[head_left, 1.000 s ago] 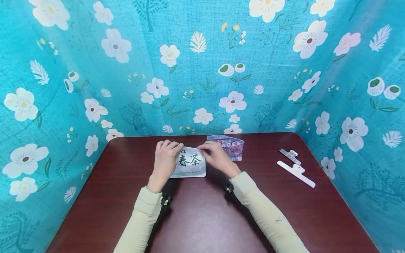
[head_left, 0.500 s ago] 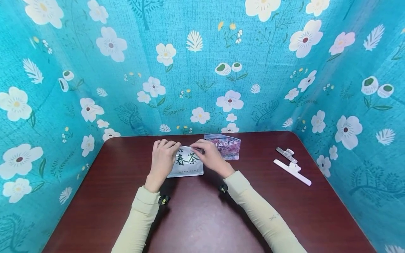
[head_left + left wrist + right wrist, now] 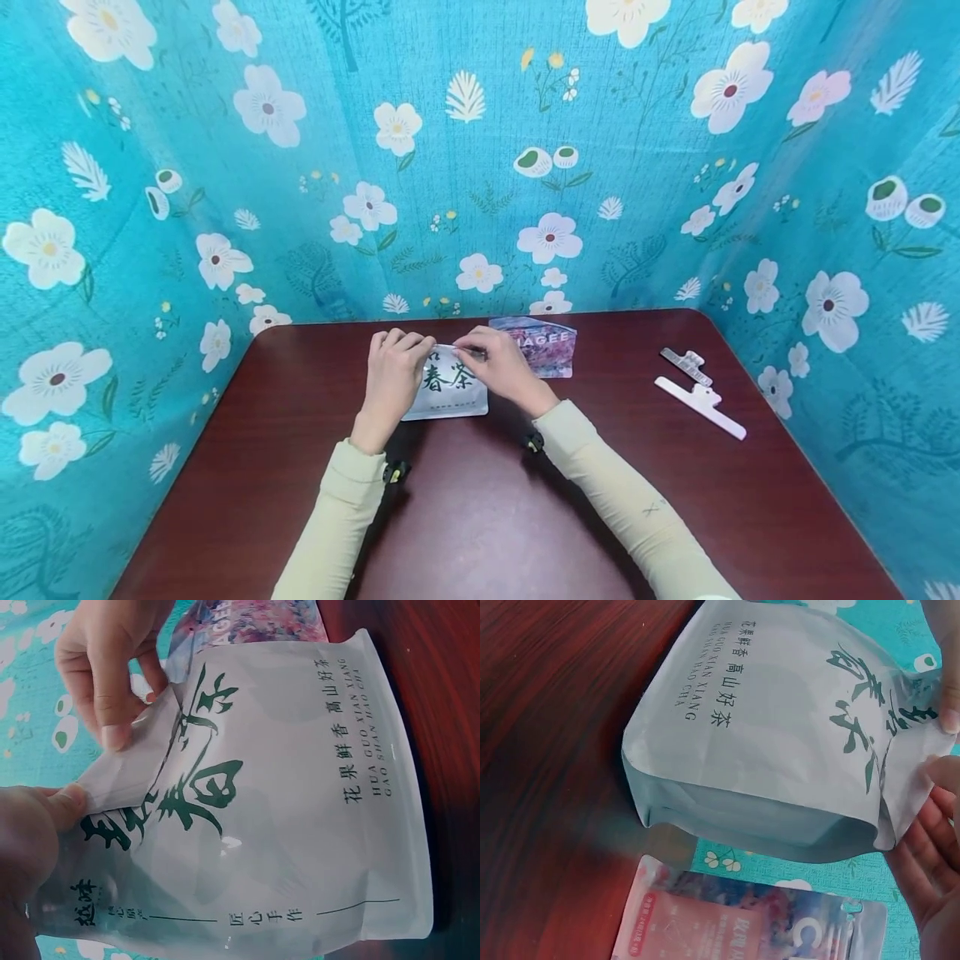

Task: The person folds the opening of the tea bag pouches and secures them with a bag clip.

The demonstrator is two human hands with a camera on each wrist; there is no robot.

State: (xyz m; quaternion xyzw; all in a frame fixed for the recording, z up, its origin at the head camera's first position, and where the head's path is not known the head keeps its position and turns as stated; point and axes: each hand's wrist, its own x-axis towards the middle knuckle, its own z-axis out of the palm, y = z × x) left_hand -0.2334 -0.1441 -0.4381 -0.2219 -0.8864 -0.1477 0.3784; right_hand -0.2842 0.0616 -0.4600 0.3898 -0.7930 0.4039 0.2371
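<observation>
White bag (image 3: 457, 398) between left hand (image 3: 393, 375) and right hand (image 3: 501, 365). Both hands pinch bag's folded top. Pink pouch (image 3: 553, 354) behind bag, to right. White clip (image 3: 697, 406), shiny clip (image 3: 686, 366) well right of bag.

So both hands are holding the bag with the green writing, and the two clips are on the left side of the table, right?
Not quite: the two clips are on the right side of the table, as the head view shows. The left hand and right hand are indeed holding the bag.
</observation>
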